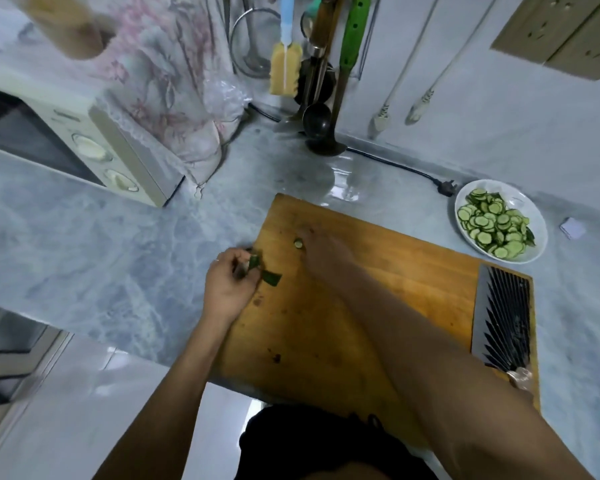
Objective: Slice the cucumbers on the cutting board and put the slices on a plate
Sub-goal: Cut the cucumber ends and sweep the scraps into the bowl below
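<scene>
A wooden cutting board (413, 289) lies on the marble counter. At its left edge my left hand (227, 284) grips green cucumber scraps (269, 275). My right hand (321, 249) reaches across the board, its fingertips at a small cucumber end piece (298, 243); how the fingers lie is blurred. A white plate (534, 244) with several cucumber slices (492, 225) sits past the board's far right corner. A cleaver (503, 315) lies flat on the board's right side.
A microwave (94, 147) under a floral cloth stands at the left. Hanging utensils and a ladle (317, 121) are at the back wall. A black power cord and plug (444, 188) lie near the plate. A small white packet (573, 228) sits far right.
</scene>
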The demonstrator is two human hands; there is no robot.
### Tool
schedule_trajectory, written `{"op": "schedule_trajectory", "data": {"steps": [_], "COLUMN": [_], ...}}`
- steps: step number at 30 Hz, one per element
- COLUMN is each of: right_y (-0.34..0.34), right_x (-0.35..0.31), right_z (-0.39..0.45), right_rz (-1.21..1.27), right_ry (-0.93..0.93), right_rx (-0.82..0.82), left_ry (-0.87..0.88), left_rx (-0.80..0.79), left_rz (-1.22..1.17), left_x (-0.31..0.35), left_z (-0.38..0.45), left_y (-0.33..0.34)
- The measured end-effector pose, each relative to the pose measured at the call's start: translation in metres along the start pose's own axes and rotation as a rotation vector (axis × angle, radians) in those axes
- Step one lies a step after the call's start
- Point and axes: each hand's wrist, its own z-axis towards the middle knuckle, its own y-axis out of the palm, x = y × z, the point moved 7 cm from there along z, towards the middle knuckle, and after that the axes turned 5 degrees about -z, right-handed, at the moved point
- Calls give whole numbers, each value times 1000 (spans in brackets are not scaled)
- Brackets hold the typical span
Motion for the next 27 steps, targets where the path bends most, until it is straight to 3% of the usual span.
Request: {"op": "schedule_trajectory", "data": {"steps": [2,7,12,17,21,23,27], "right_y": [4,11,19,26,21,17,3], "right_x": [-5,-5,6,18,37,42,32], "right_z": [6,6,-10,-34,-50,-60,-75], "right_rz": [-88,-68,16,86,425,627,743], "right_ry": [-39,-40,19,-2,174,240,185], "right_rx": [-21,-53,-68,-93,18,74,170], "left_ry": [44,286,389,438,411,225,-471], "left_rx": [-119,-376,-296,-166,-72,-33,-182], "left_rz": [107,724,819,632,344,80,-723], "left_x": [3,7,11,-1,5,2,-27], "left_z": [-5,-8,-5,-1,-2,-3,-19], "left_y": [8,31,46,42,33,26,50]}}
